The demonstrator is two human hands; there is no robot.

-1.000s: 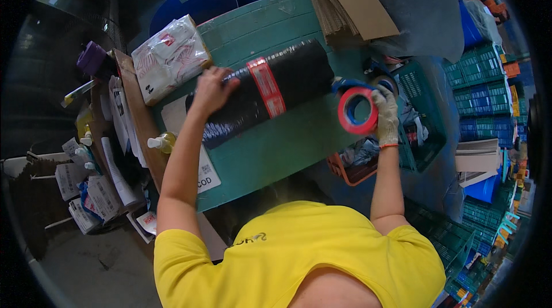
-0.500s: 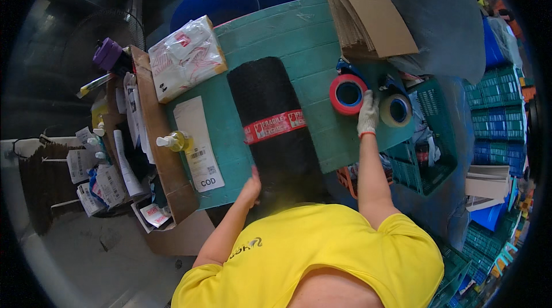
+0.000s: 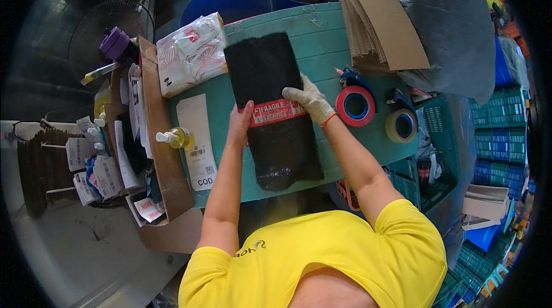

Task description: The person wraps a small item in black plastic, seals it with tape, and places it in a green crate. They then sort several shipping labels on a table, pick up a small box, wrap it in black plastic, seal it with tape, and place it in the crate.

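A long parcel wrapped in black plastic (image 3: 283,150) lies lengthwise over the green table (image 3: 322,32), with a red printed tape band (image 3: 275,111) across its middle. My bare left hand (image 3: 240,123) grips its left edge by the band, thumb on top. My right hand (image 3: 310,101), in a white knitted glove, holds the opposite edge, thumb over the upper face. To the right of the parcel sits a blue tape dispenser with a red roll (image 3: 355,106). A second dispenser with a clear roll (image 3: 401,125) stands beside it, touched by neither hand.
Left of the parcel are a pump bottle of yellow liquid (image 3: 177,137), a long paper label (image 3: 195,115) and a pack of plastic bags (image 3: 192,52). A cardboard box (image 3: 175,193) borders the left side. Flat cardboard sheets (image 3: 391,20) stand far right; green crates (image 3: 440,181) are lower right.
My right hand has left the red tape dispenser and taken the parcel's right edge. My left hand has moved up to the band. The parcel has shifted away from my body.
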